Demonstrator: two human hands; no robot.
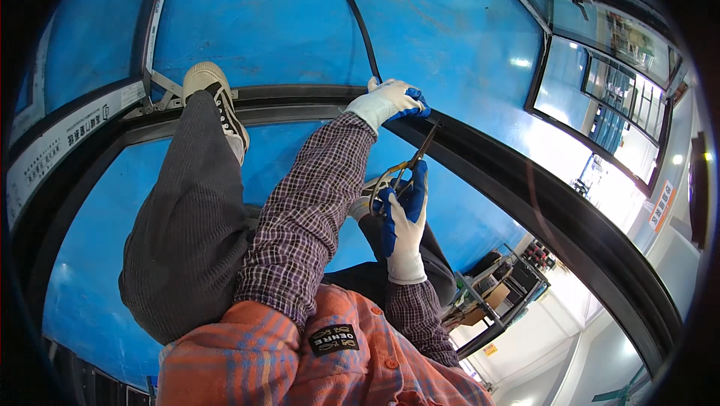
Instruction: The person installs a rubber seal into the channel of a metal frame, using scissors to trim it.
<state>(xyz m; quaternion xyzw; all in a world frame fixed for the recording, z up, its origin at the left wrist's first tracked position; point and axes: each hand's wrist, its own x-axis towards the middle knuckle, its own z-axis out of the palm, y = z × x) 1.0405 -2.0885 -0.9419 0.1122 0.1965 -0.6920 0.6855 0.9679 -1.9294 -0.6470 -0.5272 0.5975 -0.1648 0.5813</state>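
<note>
1. Head view: from my remote post, I cannot tell whether the left hand (396,100), fingers curled over the smooth dark frame (555,226), grips the black strip (351,1), cut off above.
2. Slim metal scissors (421,152) slant up to the frame; I cannot confirm contact.
3. The right hand (406,227), coated glove, closes around their handles.
</note>
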